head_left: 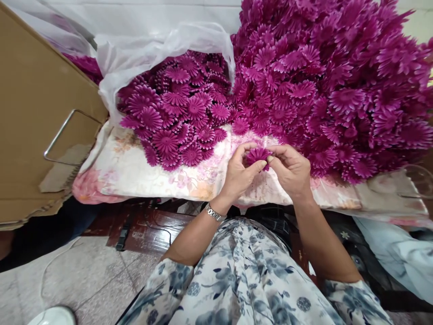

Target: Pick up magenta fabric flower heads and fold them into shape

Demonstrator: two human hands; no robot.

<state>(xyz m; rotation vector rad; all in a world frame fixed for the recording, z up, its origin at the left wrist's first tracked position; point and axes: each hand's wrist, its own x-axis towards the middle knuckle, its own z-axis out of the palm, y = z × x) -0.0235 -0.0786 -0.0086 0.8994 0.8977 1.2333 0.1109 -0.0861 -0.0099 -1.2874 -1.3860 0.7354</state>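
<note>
Head view: left hand (237, 174) partly hides the held purple flower (256, 155).

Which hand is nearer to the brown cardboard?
Left. The left hand is right of the cardboard, across the floral cloth; the right hand is farther right, beyond the purple flower both hold.

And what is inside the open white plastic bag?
Magenta flower heads, heaped at the mouth of the white plastic bag and spilling onto the floral cloth. Whatever lies deeper is hidden beneath them.
</note>
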